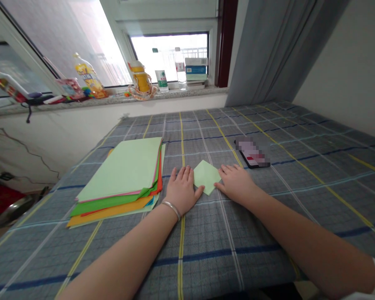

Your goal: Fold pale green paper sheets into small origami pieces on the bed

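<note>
Lying flat on a grey cloth with yellow, white and blue check lines [346, 200], a small folded piece of pale-green paper, roughly diamond-shaped [207, 177], occupies the centre, between the two hands. The left hand [183, 191] rests palm-down at its left edge, fingers extended side by side and thumb spread toward the lower edge; a silver-coloured bangle [174, 208] encircles the wrist. The right hand [237, 183] lies at the right edge, fingertips and thumb touching the paper, its fingers slightly bent. To the left, near the left hand, lies a stack of coloured paper sheets, pale green uppermost [125, 166], with green, orange and red edges showing. A dark-edged smartphone with a blurred screen [252, 153] lies beyond the right hand. Behind the cloth runs a speckled stone windowsill [117, 95], bearing a yellow-orange plastic bottle [92, 79], a yellow drinking flask [142, 81], two clear plastic bottles [180, 68] and stacked boxes [196, 70]. White-framed windows [168, 26] admit daylight; a grey curtain [268, 46] hangs right, beside a pale wall [346, 75].
</note>
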`<state>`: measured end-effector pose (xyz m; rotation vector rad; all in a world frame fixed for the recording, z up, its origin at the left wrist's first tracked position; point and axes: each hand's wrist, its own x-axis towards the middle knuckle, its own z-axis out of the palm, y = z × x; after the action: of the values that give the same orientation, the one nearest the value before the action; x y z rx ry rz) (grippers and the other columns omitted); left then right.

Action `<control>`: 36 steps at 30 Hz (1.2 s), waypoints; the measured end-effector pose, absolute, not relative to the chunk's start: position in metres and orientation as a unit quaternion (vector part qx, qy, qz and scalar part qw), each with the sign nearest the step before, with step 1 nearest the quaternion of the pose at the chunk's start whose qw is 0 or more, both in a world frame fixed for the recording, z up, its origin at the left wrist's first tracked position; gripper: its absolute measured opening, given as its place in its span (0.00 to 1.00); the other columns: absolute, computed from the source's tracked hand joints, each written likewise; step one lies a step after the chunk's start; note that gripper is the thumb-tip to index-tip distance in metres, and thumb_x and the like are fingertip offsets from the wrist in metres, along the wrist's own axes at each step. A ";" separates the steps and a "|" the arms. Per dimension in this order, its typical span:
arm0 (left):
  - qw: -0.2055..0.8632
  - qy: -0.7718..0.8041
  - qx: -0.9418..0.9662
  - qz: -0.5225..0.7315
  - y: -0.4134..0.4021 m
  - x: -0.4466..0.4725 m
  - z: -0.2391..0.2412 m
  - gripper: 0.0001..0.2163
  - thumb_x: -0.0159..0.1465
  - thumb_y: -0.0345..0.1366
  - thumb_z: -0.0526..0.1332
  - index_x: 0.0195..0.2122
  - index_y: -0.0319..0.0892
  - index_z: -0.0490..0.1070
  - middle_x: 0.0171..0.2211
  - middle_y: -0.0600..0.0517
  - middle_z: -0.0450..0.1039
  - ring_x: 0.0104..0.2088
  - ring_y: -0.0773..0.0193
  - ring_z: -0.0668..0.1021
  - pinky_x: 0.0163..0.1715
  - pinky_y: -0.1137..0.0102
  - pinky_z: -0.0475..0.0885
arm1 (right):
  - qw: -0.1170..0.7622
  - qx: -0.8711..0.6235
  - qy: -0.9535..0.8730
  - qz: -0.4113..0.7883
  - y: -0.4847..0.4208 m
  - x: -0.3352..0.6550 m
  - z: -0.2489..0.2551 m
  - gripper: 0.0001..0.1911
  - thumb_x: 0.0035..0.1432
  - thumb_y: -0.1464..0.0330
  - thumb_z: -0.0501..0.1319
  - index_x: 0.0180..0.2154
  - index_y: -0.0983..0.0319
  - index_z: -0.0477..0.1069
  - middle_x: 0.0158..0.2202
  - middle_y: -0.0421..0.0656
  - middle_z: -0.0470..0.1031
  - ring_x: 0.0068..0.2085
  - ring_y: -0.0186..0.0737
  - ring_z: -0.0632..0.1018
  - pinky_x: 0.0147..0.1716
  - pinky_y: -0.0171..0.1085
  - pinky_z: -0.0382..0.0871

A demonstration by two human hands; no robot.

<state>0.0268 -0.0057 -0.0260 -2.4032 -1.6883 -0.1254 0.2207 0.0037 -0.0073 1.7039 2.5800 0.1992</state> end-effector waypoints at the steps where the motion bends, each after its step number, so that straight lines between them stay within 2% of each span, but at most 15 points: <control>1: 0.106 -0.575 -0.810 -0.044 -0.008 0.027 -0.025 0.31 0.64 0.53 0.45 0.60 0.33 0.61 0.62 0.39 0.58 0.62 0.50 0.60 0.62 0.52 0.46 | 0.020 0.550 0.832 0.065 0.003 0.221 -0.004 0.29 0.62 0.55 0.52 0.54 0.71 0.67 0.56 0.57 0.68 0.56 0.51 0.69 0.55 0.46 0.56; 5: 0.132 -0.586 -0.798 -0.037 -0.014 0.032 -0.020 0.31 0.62 0.54 0.47 0.56 0.34 0.66 0.57 0.37 0.65 0.61 0.47 0.62 0.62 0.50 0.42 | 0.016 0.554 0.829 0.071 -0.001 0.222 0.006 0.24 0.60 0.55 0.54 0.45 0.68 0.75 0.47 0.55 0.75 0.49 0.49 0.74 0.48 0.45 0.60; 9: 0.152 -0.588 -0.794 -0.019 -0.016 0.038 -0.014 0.29 0.61 0.54 0.49 0.51 0.36 0.72 0.50 0.39 0.73 0.58 0.44 0.66 0.62 0.49 0.40 | 0.025 0.562 0.823 0.082 -0.003 0.221 0.010 0.25 0.60 0.52 0.53 0.37 0.65 0.78 0.40 0.53 0.78 0.45 0.49 0.76 0.46 0.45 0.60; 12: 0.161 -0.582 -0.797 -0.002 -0.017 0.040 -0.009 0.27 0.61 0.55 0.49 0.44 0.39 0.76 0.46 0.41 0.75 0.54 0.44 0.69 0.62 0.48 0.41 | 0.024 0.558 0.825 0.088 -0.003 0.222 0.009 0.25 0.60 0.52 0.53 0.34 0.64 0.79 0.38 0.52 0.79 0.43 0.48 0.77 0.46 0.45 0.59; 16: 0.161 -0.572 -0.804 -0.014 -0.016 0.035 -0.004 0.29 0.61 0.57 0.48 0.36 0.37 0.78 0.37 0.40 0.77 0.46 0.46 0.73 0.62 0.48 0.43 | 0.008 0.552 0.829 0.093 0.000 0.226 0.006 0.26 0.59 0.50 0.53 0.33 0.64 0.79 0.35 0.52 0.80 0.41 0.48 0.78 0.47 0.46 0.59; 20: 0.138 -0.594 -0.789 -0.073 -0.004 0.020 -0.006 0.25 0.61 0.56 0.51 0.36 0.38 0.74 0.36 0.43 0.74 0.42 0.50 0.74 0.58 0.48 0.53 | -0.017 0.554 0.829 0.081 0.009 0.236 0.004 0.25 0.57 0.49 0.55 0.32 0.62 0.79 0.34 0.50 0.80 0.41 0.47 0.77 0.46 0.44 0.60; 23: 0.095 -0.596 -0.791 -0.099 0.007 0.009 -0.011 0.17 0.62 0.50 0.54 0.32 0.40 0.71 0.34 0.47 0.73 0.40 0.54 0.74 0.54 0.54 0.61 | -0.048 0.564 0.823 0.056 0.018 0.246 0.001 0.19 0.58 0.54 0.56 0.30 0.59 0.78 0.33 0.45 0.80 0.39 0.44 0.77 0.39 0.40 0.63; 26: 0.060 -0.598 -0.790 -0.124 0.014 0.004 -0.015 0.14 0.62 0.47 0.56 0.32 0.40 0.69 0.34 0.47 0.71 0.40 0.56 0.73 0.45 0.61 0.67 | -0.097 0.566 0.819 0.020 0.025 0.252 -0.004 0.14 0.59 0.58 0.57 0.30 0.59 0.76 0.35 0.42 0.79 0.40 0.41 0.77 0.37 0.38 0.65; 29: 0.032 -0.597 -0.788 -0.147 0.017 0.002 -0.018 0.13 0.61 0.46 0.57 0.33 0.40 0.69 0.35 0.47 0.70 0.41 0.56 0.72 0.44 0.63 0.67 | -0.149 0.544 0.825 -0.027 0.028 0.253 -0.011 0.10 0.57 0.60 0.59 0.36 0.58 0.74 0.41 0.40 0.78 0.44 0.40 0.76 0.41 0.37 0.67; 33: 0.009 -0.605 -0.779 -0.163 0.019 0.001 -0.020 0.11 0.62 0.44 0.57 0.32 0.41 0.69 0.37 0.47 0.71 0.42 0.55 0.72 0.46 0.61 0.67 | -0.178 0.467 0.865 -0.052 0.028 0.247 -0.022 0.18 0.56 0.59 0.60 0.48 0.57 0.73 0.57 0.44 0.69 0.55 0.43 0.70 0.54 0.42 0.62; 36: 0.008 -0.599 -0.783 -0.167 0.020 0.003 -0.023 0.11 0.62 0.42 0.57 0.38 0.40 0.70 0.40 0.46 0.72 0.45 0.54 0.72 0.49 0.60 0.66 | -0.163 0.428 0.887 -0.053 0.027 0.238 -0.027 0.25 0.59 0.58 0.57 0.55 0.59 0.68 0.61 0.46 0.64 0.60 0.46 0.65 0.59 0.45 0.57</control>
<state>0.0027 0.0197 -0.0230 -2.4482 -1.8707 -0.5208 0.2385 0.0269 -0.0274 1.5043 3.1198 -0.1855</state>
